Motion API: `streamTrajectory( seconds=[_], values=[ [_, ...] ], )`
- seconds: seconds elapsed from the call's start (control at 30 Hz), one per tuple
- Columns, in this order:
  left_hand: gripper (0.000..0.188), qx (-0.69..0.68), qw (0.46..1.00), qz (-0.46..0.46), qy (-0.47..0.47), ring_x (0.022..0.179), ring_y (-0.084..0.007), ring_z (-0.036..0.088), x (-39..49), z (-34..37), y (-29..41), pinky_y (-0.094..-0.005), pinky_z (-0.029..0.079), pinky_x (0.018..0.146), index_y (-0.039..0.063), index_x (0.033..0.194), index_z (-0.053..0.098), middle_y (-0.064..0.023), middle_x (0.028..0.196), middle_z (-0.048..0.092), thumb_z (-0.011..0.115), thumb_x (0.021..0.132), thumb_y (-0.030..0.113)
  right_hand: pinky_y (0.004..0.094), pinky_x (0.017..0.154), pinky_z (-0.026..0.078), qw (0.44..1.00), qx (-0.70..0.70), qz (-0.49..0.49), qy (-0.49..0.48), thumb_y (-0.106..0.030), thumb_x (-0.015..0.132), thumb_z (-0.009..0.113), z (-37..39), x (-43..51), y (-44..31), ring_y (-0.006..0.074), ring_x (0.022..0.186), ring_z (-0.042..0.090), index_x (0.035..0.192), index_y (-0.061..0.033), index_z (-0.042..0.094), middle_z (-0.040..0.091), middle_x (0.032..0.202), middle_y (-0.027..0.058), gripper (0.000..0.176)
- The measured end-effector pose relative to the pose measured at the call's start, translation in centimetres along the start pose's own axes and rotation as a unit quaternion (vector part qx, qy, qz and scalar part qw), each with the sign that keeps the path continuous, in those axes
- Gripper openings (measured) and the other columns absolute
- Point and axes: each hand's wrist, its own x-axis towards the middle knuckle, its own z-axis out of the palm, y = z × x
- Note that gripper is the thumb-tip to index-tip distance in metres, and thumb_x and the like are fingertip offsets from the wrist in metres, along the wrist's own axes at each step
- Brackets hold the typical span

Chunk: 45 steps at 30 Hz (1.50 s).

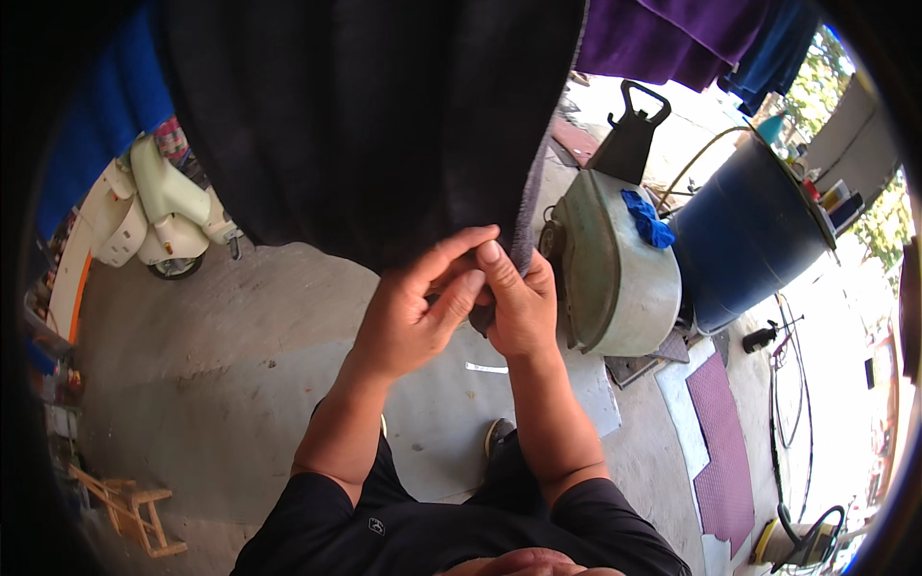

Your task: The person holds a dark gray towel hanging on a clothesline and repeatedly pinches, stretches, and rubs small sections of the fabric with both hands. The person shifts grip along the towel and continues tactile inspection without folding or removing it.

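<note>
A large dark cloth (374, 129) hangs down in front of me, with a paler fuzzy edge along its right side. Both hands meet at its lower right corner. My right hand (522, 302) pinches the corner between thumb and fingers, and a bit of dark fabric shows below the grip. My left hand (432, 309) is right beside it, thumb and fingers bent around the cloth's bottom edge; its fingertips are partly hidden behind the thumbs. A blue cloth (108, 122) hangs at the left and a purple cloth (670, 43) at the upper right.
Right of the cloth stands a greenish rounded machine housing (619, 266) with a blue rag (648, 219) on it, beside a blue drum (749, 223). A pale scooter (173, 209) is at the left, a wooden stool (137, 511) lower left. Purple mats (720, 453) and hoses lie at the right.
</note>
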Motion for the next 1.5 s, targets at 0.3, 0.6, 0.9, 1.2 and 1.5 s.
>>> streamTrajectory(
  seconds=[0.3,0.6,0.9,1.2,1.5],
  values=[
    [0.032,0.149,0.975,0.067,0.148,0.105,-0.0157,0.064,0.8,-1.5,-0.2,-0.0298,0.053,0.092,0.005,0.127,0.068,-0.0058,0.116,0.066,0.075,0.097,0.014,0.0291,0.089,0.055,0.992,0.029,-0.107,0.062,-0.019,0.107,0.063,1.1,-0.1,-1.2,0.0122,0.099,0.069,0.116,0.0022,0.070,0.074,0.111,0.0080,0.024],
    [0.026,0.054,0.988,0.027,0.142,0.091,-0.0111,0.064,0.5,-0.4,-1.5,-0.0264,0.053,0.082,0.003,0.111,0.065,-0.0006,0.103,0.066,0.081,0.090,0.005,0.0199,0.064,0.041,0.976,-0.148,-0.153,0.036,-0.019,0.103,0.070,1.5,-0.8,-0.1,0.0015,0.073,0.050,0.108,-0.0019,0.071,0.062,0.082,-0.0067,0.018],
    [0.021,0.058,0.990,0.028,0.122,0.085,-0.0030,0.055,0.3,-1.3,-0.8,-0.0188,0.047,0.076,0.005,0.101,0.057,0.0027,0.097,0.059,0.076,0.093,-0.001,0.0228,0.085,0.051,0.977,-0.033,-0.185,0.098,-0.011,0.102,0.069,1.1,-0.2,-1.1,0.0072,0.094,0.064,0.117,0.0029,0.070,0.074,0.104,0.0022,0.020],
    [0.027,0.034,0.982,0.061,0.176,0.074,-0.0030,0.056,0.6,-1.7,-0.6,-0.0196,0.049,0.066,0.006,0.092,0.053,0.0036,0.083,0.057,0.080,0.092,0.005,0.0264,0.081,0.048,0.841,-0.283,-0.418,0.195,0.011,0.092,0.067,0.9,0.1,-1.1,0.0168,0.090,0.060,0.110,0.0012,0.063,0.063,0.102,0.0081,0.021],
    [0.015,0.030,0.992,0.107,0.064,0.096,-0.0151,0.069,0.5,-0.1,-1.0,-0.0285,0.058,0.083,0.002,0.103,0.065,-0.0062,0.099,0.068,0.074,0.092,-0.002,0.0368,0.096,0.049,0.855,-0.403,-0.327,-0.006,-0.018,0.090,0.080,2.8,-0.4,-0.6,0.0310,0.112,0.059,0.130,0.0029,0.060,0.057,0.122,0.0183,0.049]
  ],
)
